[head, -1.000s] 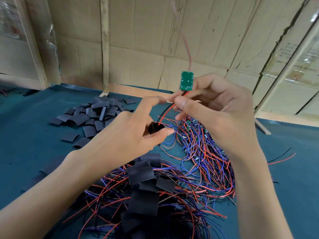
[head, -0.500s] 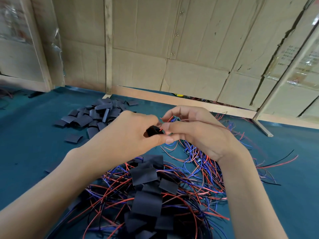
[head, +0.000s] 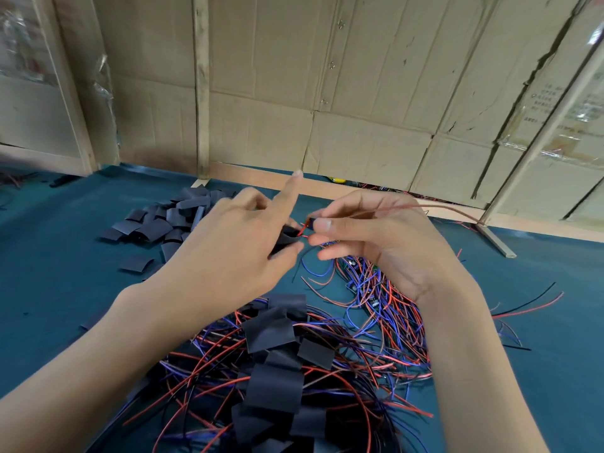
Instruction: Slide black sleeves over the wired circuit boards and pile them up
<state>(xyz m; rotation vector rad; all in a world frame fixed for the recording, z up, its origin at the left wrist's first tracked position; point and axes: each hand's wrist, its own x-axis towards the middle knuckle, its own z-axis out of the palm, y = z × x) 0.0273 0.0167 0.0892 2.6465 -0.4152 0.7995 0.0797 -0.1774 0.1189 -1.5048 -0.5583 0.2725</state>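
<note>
My left hand (head: pixel 235 243) holds a black sleeve (head: pixel 283 239) between thumb and middle fingers, with its index finger sticking up. Just right of it, my right hand (head: pixel 369 237) pinches the board's red and black wires (head: pixel 304 227) at the sleeve's mouth; the circuit board itself is hidden. One thin red wire (head: pixel 434 209) trails off to the right. Below my hands lies a pile of sleeved boards (head: pixel 277 371) in a tangle of wires. A heap of bare wired boards (head: pixel 376 295) lies under my right wrist.
A heap of loose black sleeves (head: pixel 160 223) sits at the back left on the teal table cover (head: pixel 58 263). A cardboard wall (head: pixel 327 93) with wooden posts closes the back. Stray red and black wires (head: pixel 526 305) lie at the right.
The green board, held up above the hands a second ago, came down and went out of sight at the sleeve. My left index finger has lifted off and points up.
</note>
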